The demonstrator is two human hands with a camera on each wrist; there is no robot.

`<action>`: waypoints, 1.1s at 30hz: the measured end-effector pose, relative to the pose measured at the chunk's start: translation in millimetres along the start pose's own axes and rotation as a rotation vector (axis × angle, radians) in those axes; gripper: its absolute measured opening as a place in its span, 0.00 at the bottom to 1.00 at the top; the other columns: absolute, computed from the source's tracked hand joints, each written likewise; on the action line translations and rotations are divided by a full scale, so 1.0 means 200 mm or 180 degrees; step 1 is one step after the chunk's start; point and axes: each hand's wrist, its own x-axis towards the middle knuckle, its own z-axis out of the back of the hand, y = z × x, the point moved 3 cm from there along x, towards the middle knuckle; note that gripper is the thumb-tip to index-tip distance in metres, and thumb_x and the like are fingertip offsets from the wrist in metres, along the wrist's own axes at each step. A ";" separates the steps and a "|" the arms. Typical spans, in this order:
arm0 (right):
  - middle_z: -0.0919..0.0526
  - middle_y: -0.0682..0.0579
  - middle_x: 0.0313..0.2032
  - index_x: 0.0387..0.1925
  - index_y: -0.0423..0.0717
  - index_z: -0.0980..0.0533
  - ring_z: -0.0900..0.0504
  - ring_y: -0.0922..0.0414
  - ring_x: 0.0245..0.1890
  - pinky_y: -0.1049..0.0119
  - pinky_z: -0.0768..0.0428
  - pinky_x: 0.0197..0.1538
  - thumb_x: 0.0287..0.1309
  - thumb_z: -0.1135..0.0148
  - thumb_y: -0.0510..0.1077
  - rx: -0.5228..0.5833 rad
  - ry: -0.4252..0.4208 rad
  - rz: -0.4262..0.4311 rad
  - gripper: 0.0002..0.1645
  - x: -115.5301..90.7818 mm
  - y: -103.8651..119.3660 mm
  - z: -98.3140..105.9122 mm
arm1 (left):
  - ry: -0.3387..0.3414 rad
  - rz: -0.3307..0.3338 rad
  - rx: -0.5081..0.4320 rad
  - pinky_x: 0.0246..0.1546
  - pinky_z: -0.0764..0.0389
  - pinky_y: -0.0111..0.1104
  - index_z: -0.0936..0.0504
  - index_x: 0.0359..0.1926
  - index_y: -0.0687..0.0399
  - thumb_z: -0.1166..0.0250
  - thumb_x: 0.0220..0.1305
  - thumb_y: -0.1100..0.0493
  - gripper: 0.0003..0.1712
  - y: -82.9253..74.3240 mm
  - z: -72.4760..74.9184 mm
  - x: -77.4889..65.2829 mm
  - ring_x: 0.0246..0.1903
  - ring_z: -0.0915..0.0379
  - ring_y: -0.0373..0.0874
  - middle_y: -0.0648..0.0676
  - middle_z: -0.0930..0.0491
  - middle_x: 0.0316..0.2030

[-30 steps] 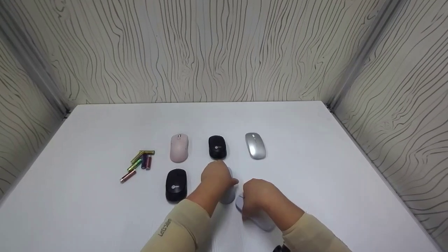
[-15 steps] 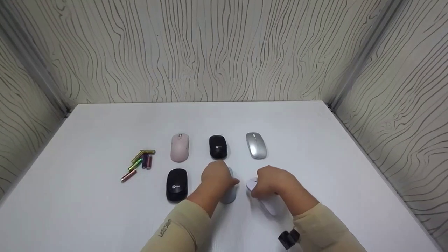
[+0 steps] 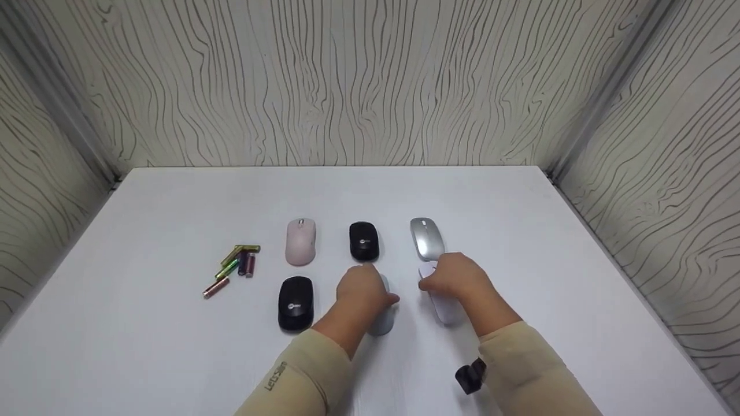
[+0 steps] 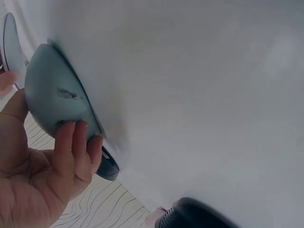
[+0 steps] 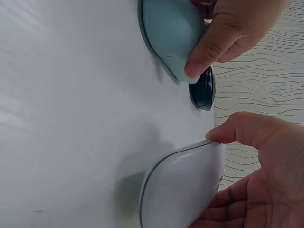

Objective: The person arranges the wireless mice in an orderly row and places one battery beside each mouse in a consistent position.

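Note:
My left hand grips a blue-green computer mouse that sits on the white table, left of centre from my right hand. Its fingers lie along one side and the thumb on the other; the hand covers much of this mouse in the head view. In my right hand is a pale lavender-white computer mouse, pinched between thumb and fingers near its front end. A shadow falls on the table beside it. The silver mouse lies just beyond the right hand.
A black mouse lies beyond the left hand, with a pink mouse to its left. Another black mouse is nearer, beside the left forearm. Several colourful batteries lie farther left. A wood-patterned panel stands behind the table.
My right hand has carried the lavender-white mouse forward and to the right, up close to the silver mouse. My left hand has stayed in place on the blue-green mouse.

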 end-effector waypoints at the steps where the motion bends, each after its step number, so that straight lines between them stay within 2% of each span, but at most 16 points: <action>1: 0.22 0.50 0.24 0.30 0.38 0.22 0.26 0.54 0.25 0.60 0.27 0.27 0.38 0.34 0.54 -0.0019 -0.0023 -0.0014 0.23 0.00 -0.01 0.00 | -0.0002 -0.0004 0.0011 0.41 0.22 0.39 0.27 0.50 0.68 0.29 0.41 0.38 0.44 0.00 0.00 0.00 0.40 0.25 0.50 0.62 0.22 0.39; 11: 0.24 0.51 0.22 0.22 0.43 0.24 0.27 0.54 0.25 0.62 0.29 0.26 0.39 0.35 0.53 -0.0092 -0.0060 -0.0057 0.17 0.03 -0.05 -0.01 | 0.0028 0.0003 0.0009 0.42 0.23 0.39 0.28 0.51 0.68 0.29 0.41 0.39 0.44 -0.01 0.00 -0.01 0.43 0.25 0.51 0.62 0.23 0.42; 19: 0.22 0.49 0.25 0.28 0.40 0.22 0.26 0.53 0.26 0.60 0.26 0.29 0.41 0.35 0.53 -0.0123 -0.0085 -0.0065 0.19 0.05 -0.07 -0.03 | 0.0006 -0.0013 -0.0025 0.44 0.23 0.40 0.29 0.52 0.68 0.29 0.41 0.39 0.45 -0.02 0.01 -0.01 0.44 0.26 0.52 0.62 0.23 0.42; 33: 0.22 0.49 0.21 0.26 0.38 0.21 0.25 0.53 0.23 0.60 0.27 0.26 0.42 0.34 0.52 -0.0127 -0.0130 -0.0038 0.19 0.04 -0.05 -0.04 | -0.0002 0.0008 0.0040 0.40 0.22 0.40 0.27 0.50 0.67 0.29 0.42 0.38 0.43 -0.01 0.00 -0.02 0.41 0.25 0.51 0.62 0.22 0.40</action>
